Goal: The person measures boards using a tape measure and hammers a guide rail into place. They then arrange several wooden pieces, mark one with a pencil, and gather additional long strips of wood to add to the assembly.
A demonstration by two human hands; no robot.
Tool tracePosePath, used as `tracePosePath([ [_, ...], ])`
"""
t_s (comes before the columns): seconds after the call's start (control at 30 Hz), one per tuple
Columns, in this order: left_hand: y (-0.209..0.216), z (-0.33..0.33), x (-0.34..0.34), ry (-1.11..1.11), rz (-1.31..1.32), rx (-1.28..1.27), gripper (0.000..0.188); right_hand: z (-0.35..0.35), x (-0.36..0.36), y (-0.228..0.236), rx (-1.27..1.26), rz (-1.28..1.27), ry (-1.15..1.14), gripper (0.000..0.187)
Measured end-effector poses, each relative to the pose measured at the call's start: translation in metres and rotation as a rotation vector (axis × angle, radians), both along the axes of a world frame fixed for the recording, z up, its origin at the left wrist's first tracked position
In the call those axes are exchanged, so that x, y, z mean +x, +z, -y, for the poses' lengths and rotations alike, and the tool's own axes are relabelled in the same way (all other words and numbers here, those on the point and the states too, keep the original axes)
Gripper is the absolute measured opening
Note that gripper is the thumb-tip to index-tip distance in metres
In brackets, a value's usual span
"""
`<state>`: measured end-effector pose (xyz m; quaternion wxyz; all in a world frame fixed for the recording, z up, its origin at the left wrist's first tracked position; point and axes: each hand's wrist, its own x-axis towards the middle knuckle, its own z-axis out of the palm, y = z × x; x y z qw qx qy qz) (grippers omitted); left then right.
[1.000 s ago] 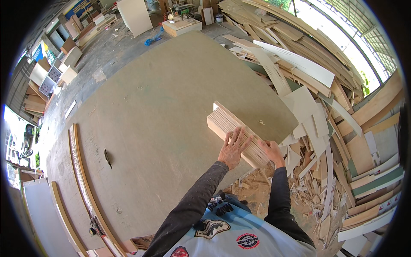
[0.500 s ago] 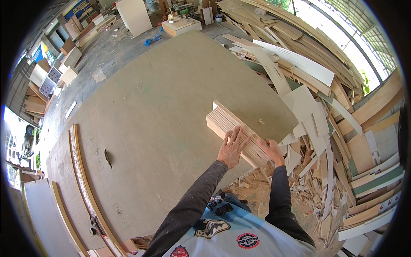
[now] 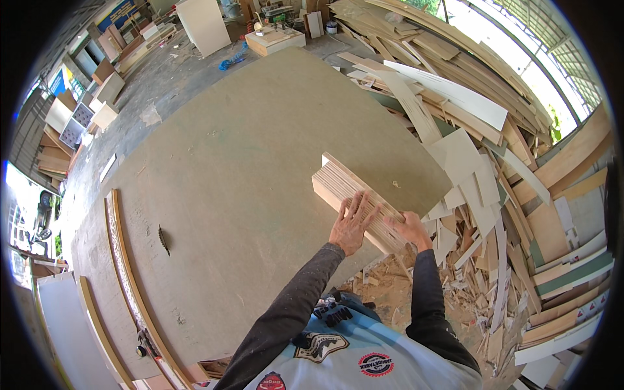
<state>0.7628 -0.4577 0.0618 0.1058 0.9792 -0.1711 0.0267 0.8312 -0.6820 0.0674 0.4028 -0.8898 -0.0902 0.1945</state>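
Bench [image 3: 227, 149] with a broad, flat, grey-brown top fills the middle. Near its right edge, an oblong bundle of thin, pale wooden strips [image 3: 344, 185] lies aslant. The left hand [image 3: 351, 227] spreads across it; the right hand [image 3: 411, 231] curls over its near end, pinching or not, I cannot tell. Well leftward lies a small, dark, ridged piece [image 3: 163, 240].

Your right grip [image 3: 409, 231] changes its pose at the near end of the stack of wooden strips [image 3: 343, 185], its fingers more bent than a second ago. The stack and your left grip [image 3: 351, 226] seem to sit slightly farther left, though so small a shift is hard to judge.
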Motion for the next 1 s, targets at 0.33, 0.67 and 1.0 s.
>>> tracePosePath([
  [0.33,0.004,-0.006,0.005,-0.063,0.012,0.026,0.088,-0.002,-0.006,-0.008,-0.145,0.067,0.034,0.063],
  [0.67,0.004,-0.022,0.015,-0.215,0.069,0.096,0.066,-0.006,-0.011,-0.007,0.058,-0.087,0.032,0.066],
  [1.0,0.005,-0.037,-0.024,-0.258,0.028,0.186,0.062,0.007,-0.009,-0.044,0.020,0.036,0.103,0.093],
])
